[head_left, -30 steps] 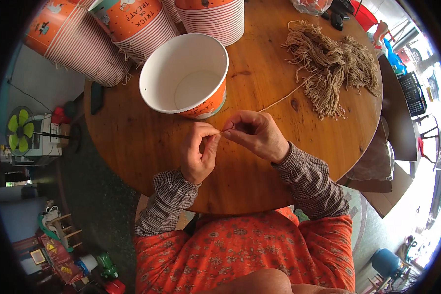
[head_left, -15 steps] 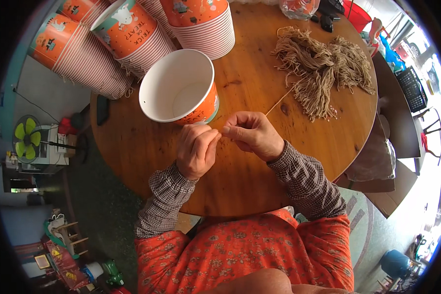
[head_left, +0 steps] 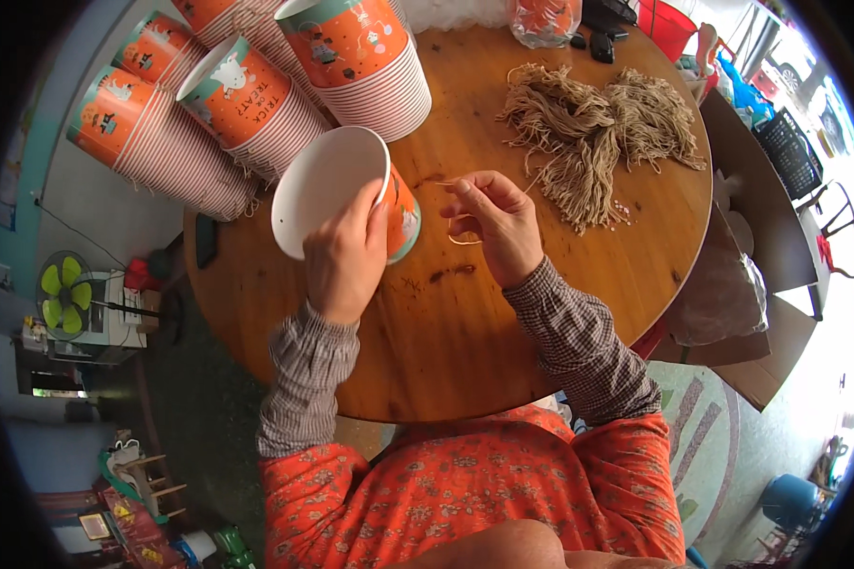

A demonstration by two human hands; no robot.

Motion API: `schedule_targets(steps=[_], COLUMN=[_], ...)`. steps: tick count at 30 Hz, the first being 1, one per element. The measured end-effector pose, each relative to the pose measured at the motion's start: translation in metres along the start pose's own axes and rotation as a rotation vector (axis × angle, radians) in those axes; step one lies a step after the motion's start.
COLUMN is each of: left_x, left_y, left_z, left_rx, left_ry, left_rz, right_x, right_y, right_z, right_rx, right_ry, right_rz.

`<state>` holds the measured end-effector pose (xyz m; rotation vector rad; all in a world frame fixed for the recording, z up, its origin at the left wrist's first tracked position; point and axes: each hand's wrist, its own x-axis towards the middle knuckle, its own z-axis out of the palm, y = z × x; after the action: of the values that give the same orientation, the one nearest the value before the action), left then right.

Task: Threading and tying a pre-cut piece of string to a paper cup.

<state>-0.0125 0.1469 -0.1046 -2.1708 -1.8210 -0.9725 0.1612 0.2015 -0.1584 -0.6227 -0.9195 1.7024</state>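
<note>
A white-lined paper bucket [head_left: 404,211] with an orange and teal printed outside is tilted on the table, its mouth facing left and toward me. My left hand [head_left: 344,256] grips its near rim on the right side, fingers up along the wall. A small dark hole shows in the rim's left side. Just right of the bucket, my right hand [head_left: 499,228] pinches a thin tan cord [head_left: 463,243] between thumb and fingertips. One cord end pokes out left of the fingertips, and a loop hangs below them. Farther right lies a loose bundle of tan cords [head_left: 584,142].
Tall stacks of matching paper buckets [head_left: 380,90] fill the round wooden table's [head_left: 446,351] far left. A clear bag [head_left: 544,21] and dark small items [head_left: 602,45] sit at the far edge. An open cardboard box [head_left: 769,332] stands beyond the table's right.
My left hand has left the cord and taken hold of the bucket's rim, and the bucket is tipped more. My right hand has moved up with the cord, now drawn clear of the bundle.
</note>
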Motion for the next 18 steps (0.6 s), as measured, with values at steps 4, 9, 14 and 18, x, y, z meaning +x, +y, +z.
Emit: schedule_targets(steps=[4,9,14,18], left_x=[-0.04,-0.063,-0.073,-0.075], left_y=[0.01,0.016,0.016,0.018], left_z=[-0.011,-0.019,-0.024,-0.023], left_rx=[-0.144,-0.229,-0.224,-0.203], left_ry=[0.058,0.034,0.061,0.048], left_rz=[-0.012,-0.098,-0.049,-0.02], right_x=[-0.008,-0.018,-0.022,-0.022], right_y=[0.01,0.017,0.018,0.017], right_z=[0.01,0.019,0.024,0.024], right_rx=[0.09,0.126,0.114,0.117], right_ry=[-0.041,-0.156,-0.181,-0.21], right_rz=[0.018,-0.004,-0.014,-0.051])
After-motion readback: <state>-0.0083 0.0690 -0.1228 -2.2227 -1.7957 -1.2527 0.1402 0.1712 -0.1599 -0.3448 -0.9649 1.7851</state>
